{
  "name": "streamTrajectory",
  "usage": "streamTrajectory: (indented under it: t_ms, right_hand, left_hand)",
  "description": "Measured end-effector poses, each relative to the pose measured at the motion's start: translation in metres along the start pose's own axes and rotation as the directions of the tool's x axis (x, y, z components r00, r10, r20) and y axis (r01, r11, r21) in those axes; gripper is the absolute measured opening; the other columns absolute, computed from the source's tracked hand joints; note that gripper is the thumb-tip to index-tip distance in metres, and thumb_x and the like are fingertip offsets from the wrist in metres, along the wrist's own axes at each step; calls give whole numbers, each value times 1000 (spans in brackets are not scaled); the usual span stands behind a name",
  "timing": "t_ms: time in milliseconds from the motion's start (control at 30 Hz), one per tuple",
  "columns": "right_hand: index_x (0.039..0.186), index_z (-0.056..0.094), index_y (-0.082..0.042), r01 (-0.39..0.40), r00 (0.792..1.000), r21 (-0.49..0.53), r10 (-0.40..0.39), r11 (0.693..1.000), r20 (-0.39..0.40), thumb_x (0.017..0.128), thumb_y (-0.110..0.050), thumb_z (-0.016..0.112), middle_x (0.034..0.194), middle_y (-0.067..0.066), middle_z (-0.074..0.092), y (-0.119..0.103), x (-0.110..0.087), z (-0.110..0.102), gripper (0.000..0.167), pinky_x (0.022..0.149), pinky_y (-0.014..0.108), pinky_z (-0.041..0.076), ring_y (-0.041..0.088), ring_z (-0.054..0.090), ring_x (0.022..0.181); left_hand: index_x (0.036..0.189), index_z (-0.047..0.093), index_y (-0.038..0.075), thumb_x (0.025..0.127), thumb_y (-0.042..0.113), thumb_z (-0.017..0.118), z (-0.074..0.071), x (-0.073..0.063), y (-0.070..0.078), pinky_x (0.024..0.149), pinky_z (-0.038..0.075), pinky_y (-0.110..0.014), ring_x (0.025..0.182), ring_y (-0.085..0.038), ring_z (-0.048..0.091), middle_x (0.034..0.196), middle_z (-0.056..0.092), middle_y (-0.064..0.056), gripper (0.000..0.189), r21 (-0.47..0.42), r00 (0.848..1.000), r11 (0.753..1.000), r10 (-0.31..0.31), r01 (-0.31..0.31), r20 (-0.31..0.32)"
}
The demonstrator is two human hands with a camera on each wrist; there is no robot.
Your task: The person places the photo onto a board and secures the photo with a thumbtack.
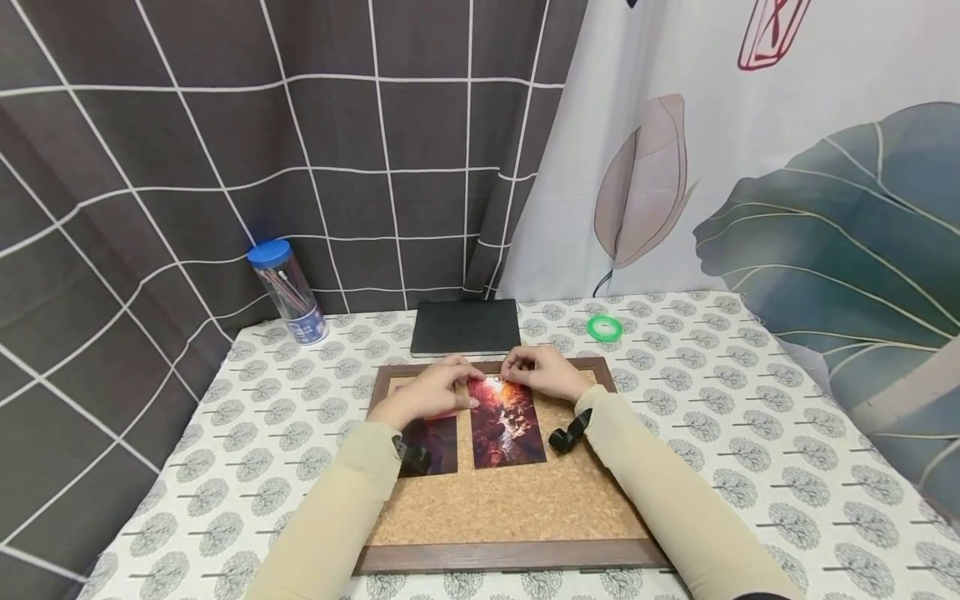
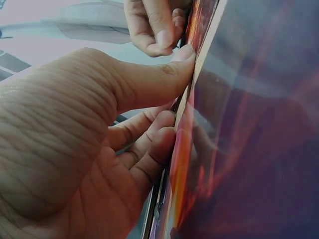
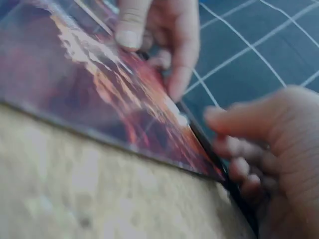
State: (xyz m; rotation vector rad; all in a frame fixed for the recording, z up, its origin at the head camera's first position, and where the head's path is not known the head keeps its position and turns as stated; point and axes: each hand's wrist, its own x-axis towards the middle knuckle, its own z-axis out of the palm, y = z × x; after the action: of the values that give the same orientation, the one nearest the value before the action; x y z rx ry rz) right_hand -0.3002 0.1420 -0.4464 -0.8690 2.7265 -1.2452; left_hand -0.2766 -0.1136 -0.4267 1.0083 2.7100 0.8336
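A glossy red and dark picture card [image 1: 508, 425] lies on a cork board [image 1: 502, 512] with a brown wooden frame. My left hand [image 1: 435, 390] reaches over the upper left of this card, its thumb [image 2: 164, 74] at the side edge and its index fingertip near the top. My right hand [image 1: 546, 372] is at the top edge, fingers loosely bent. Close to those fingertips shows a small shiny spot [image 3: 183, 120] on the card; the right wrist view is blurred there. A second dark card [image 1: 441, 442] lies to the left, partly beneath my left forearm.
Behind the board lies a flat black item [image 1: 467, 327]. A green ring-shaped roll [image 1: 604, 328] sits at the back right. A clear tube with a blue lid [image 1: 288, 292] stands at the back left by the dark checked curtain [image 1: 337, 133]. A tree-print cloth [image 1: 225, 467] covers the table.
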Motion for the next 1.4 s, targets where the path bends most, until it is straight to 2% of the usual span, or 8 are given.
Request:
streamTrajectory:
  t_ms: [100,167,267,400,667,1033,1200,1400]
  right_hand:
    - [100,75,-25,114,992,-21,-113,993,57,96,-28,69,92,-11,70,6,0,-2,8,68,30,50,11,60,77]
    - [102,76,-27,145,988,-36,-143,989,63,97,-30,68,97,-14,70,7,0,-2,10,71,30,50,9,62,81]
    - [103,77,-26,138,990,-39,-136,990,48,98,-31,67,100,-13,71,6,1,-3,12,77,32,52,8,64,88]
    - [101,79,-25,107,994,-48,-105,993,30,95,-30,71,96,-13,72,4,1,-3,11,79,33,53,7,65,89]
    - [92,82,-23,150,988,-118,-144,982,63,89,-26,77,83,-15,67,-5,1,-4,6,69,29,51,5,62,75]
    - [96,81,-19,160,984,-168,-144,973,102,92,-25,74,85,-11,67,-7,0,-3,10,68,27,49,5,60,75]
    - [98,80,-18,172,981,-145,-157,974,110,94,-25,73,86,-11,66,-4,1,-3,11,69,27,49,6,60,76]
    - [102,79,-26,150,985,-53,-144,987,94,97,-29,69,93,-14,68,8,0,-3,11,75,30,51,7,63,85]
  left_hand:
    - [126,68,13,89,26,78,-1,0,0,89,48,-34,95,-14,55,122,56,-3,41,8,1000,1000,-3,3,1]
    - [126,68,13,89,26,78,-1,1,1,89,48,-34,95,-15,55,122,55,-4,40,10,1000,1000,-3,3,0]
    - [126,68,12,89,26,78,-3,1,2,91,48,-35,97,-16,55,122,56,-4,41,14,1000,1000,-2,2,1]
    - [126,69,12,89,26,79,-3,0,3,92,48,-35,98,-16,56,122,56,-4,41,21,1000,1000,-3,3,-1]
    - [127,68,12,89,26,78,-3,0,3,87,49,-32,93,-14,55,121,56,-4,42,14,1000,1000,-3,3,1]
    - [127,69,13,89,27,78,0,-1,-1,87,49,-32,95,-13,55,121,56,-3,42,33,1000,999,-12,12,-4]
    - [127,69,13,89,27,78,0,-1,-1,85,48,-31,93,-13,55,120,56,-3,41,30,1000,999,-11,11,-6]
    - [127,69,12,90,27,77,-1,-2,1,83,49,-30,91,-13,55,120,56,-4,41,24,1000,1000,-9,9,-2]
